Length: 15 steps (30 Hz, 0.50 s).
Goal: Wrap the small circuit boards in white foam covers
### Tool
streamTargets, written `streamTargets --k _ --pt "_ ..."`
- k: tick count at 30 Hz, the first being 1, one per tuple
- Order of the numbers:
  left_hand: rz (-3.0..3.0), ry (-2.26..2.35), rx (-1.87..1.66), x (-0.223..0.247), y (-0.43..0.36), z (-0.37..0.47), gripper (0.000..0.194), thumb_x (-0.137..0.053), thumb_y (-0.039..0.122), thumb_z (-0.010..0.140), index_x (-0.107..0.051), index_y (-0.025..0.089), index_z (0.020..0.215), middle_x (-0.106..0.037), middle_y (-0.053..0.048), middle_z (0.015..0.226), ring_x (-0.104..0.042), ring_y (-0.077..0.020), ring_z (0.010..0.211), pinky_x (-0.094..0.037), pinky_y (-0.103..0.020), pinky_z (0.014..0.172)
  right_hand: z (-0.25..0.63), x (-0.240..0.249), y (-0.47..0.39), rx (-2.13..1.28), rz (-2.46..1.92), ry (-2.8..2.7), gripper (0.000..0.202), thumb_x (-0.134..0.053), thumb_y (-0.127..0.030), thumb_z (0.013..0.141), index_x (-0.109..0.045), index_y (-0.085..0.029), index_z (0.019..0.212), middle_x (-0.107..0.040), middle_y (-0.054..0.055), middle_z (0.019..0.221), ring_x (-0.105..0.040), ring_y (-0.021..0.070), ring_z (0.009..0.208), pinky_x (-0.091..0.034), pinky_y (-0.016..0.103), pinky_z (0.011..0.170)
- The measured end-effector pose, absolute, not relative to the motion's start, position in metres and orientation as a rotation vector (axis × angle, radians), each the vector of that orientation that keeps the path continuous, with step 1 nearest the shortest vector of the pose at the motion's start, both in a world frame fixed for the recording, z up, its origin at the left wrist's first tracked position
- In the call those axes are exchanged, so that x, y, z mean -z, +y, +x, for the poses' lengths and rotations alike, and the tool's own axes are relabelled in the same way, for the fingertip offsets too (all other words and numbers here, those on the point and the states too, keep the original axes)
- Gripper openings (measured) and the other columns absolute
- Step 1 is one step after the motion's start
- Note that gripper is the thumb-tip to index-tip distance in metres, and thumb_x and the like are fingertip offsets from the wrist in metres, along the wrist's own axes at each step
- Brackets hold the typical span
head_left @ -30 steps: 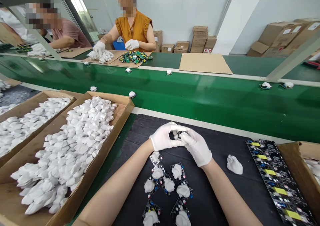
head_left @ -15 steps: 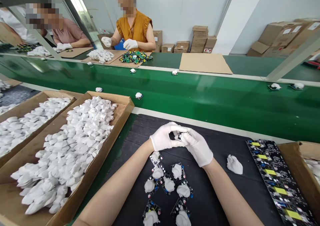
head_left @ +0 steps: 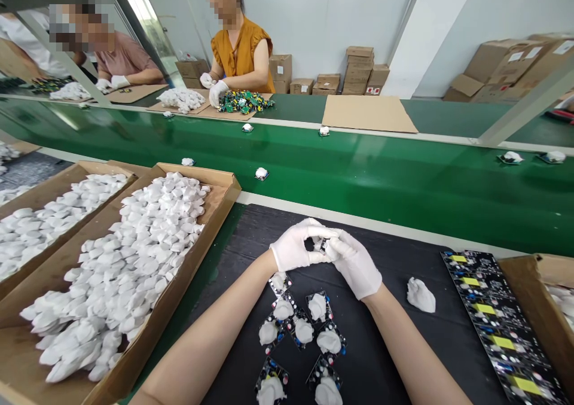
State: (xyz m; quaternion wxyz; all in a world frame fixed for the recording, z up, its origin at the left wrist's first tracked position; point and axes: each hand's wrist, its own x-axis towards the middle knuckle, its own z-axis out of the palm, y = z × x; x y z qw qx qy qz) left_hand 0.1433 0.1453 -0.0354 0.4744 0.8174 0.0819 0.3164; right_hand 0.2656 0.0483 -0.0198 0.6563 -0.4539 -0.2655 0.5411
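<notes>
My left hand (head_left: pixel 296 246) and my right hand (head_left: pixel 356 261), both in white gloves, meet over the black mat (head_left: pixel 385 345). Between their fingertips is a small circuit board (head_left: pixel 322 245), mostly hidden by the fingers, with white material against it. Below my hands lie several black circuit boards (head_left: pixel 329 341), each topped with a white lump. A loose white lump (head_left: pixel 421 295) rests to the right of my right forearm. Farther right is a long panel of joined boards (head_left: pixel 497 327) with yellow parts.
Cardboard trays of white lumps (head_left: pixel 130 261) stand at the left; another box (head_left: pixel 529 279) is at the right edge. Beyond the mat runs a green conveyor (head_left: pixel 359 177) carrying boards (head_left: pixel 261 173). Across it, people in gloves sit beside piles of boards (head_left: pixel 242 101).
The boards on the green conveyor have shifted to the right. Across it, the gloved hands of the person in orange have moved lower, toward the board pile. My hands have barely moved.
</notes>
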Motion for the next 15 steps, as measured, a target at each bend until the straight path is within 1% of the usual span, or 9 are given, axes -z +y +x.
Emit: streamTargets --k 4,7,10,12,15 --pt "1.987 0.182 -0.746 0.0365 0.1438 0.1436 0.033 -0.072 0.022 0.073 -0.067 0.023 0.106 -0.051 -0.002 0.091 -0.051 -0.0078 0.066 -0.049 -0.026 0.070 0.2675 0.0246 0.0469 -1.207 -1.068 -0.662 0.015 -0.065 -0.022 0.061 -0.065 -0.020 0.076 -0.057 -0.002 0.068 -0.048 0.0157 0.067 -0.037 0.029 0.064" --pt "1.990 0.196 -0.739 0.0362 0.1442 0.1434 0.033 -0.072 0.023 0.072 -0.068 0.023 0.105 -0.051 -0.002 0.091 -0.051 -0.0083 0.068 -0.049 -0.027 0.071 0.2682 0.0243 0.0478 -1.232 -1.045 -0.647 0.017 -0.062 -0.019 0.059 -0.064 -0.020 0.076 -0.057 -0.002 0.070 -0.048 0.0158 0.068 -0.037 0.029 0.065" --pt "1.999 0.226 -0.726 0.0347 0.1460 0.1429 0.038 -0.074 0.025 0.070 -0.067 0.023 0.108 -0.053 -0.002 0.091 -0.054 -0.0111 0.073 -0.049 -0.028 0.073 0.2682 0.0227 0.0509 -1.299 -0.972 -0.588 0.011 -0.060 -0.024 0.063 -0.062 -0.022 0.074 -0.054 -0.002 0.065 -0.048 0.0164 0.064 -0.039 0.031 0.063" --pt "2.002 0.230 -0.721 0.0337 0.1472 0.1426 0.041 -0.075 0.027 0.069 -0.066 0.023 0.109 -0.054 -0.003 0.090 -0.055 -0.0127 0.076 -0.050 -0.028 0.074 0.2679 0.0221 0.0525 -1.329 -0.945 -0.561 0.011 -0.060 -0.029 0.064 -0.061 -0.022 0.073 -0.053 -0.002 0.064 -0.048 0.0171 0.062 -0.039 0.032 0.063" --pt "1.997 0.221 -0.713 0.0336 0.1480 0.1423 0.042 -0.076 0.027 0.068 -0.067 0.023 0.108 -0.054 -0.003 0.090 -0.055 -0.0124 0.074 -0.050 -0.029 0.073 0.2672 0.0223 0.0512 -1.298 -0.971 -0.567 0.011 -0.062 -0.030 0.064 -0.060 -0.021 0.071 -0.050 -0.003 0.060 -0.044 0.0148 0.059 -0.037 0.029 0.060"
